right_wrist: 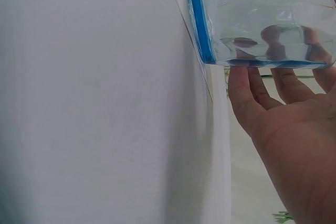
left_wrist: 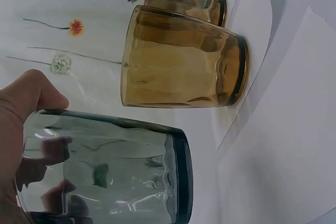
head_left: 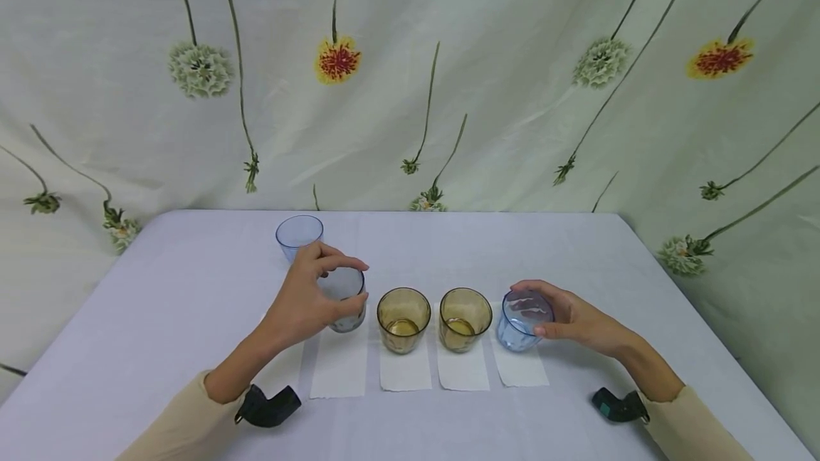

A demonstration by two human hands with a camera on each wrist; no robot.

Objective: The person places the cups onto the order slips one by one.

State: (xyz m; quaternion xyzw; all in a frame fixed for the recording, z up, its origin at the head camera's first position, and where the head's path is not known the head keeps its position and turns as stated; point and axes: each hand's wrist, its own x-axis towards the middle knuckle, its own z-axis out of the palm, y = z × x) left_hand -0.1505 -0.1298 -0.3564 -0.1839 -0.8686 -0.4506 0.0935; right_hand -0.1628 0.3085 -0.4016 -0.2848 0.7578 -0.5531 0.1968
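In the head view my left hand (head_left: pixel 307 297) grips a smoky grey glass (head_left: pixel 342 308) near its rim, thumb on one side and fingers on the other. The left wrist view shows that glass (left_wrist: pixel 105 169) upright, its base seemingly just above the paper. My right hand (head_left: pixel 570 319) holds a light blue glass (head_left: pixel 517 336) around its side, at the right end of the row. That blue glass (right_wrist: pixel 252 19) stands upright at the paper. Between the hands are two amber glasses, the left one (head_left: pixel 402 336) and the right one (head_left: pixel 464 333), each on a paper strip.
Another pale blue glass (head_left: pixel 299 232) stands farther back, partly behind my left hand. Several white paper strips (head_left: pixel 338 372) lie side by side on the white-covered table (head_left: pixel 448 425). A flower-print cloth (head_left: pixel 500 91) hangs behind. Black devices sit at both wrists.
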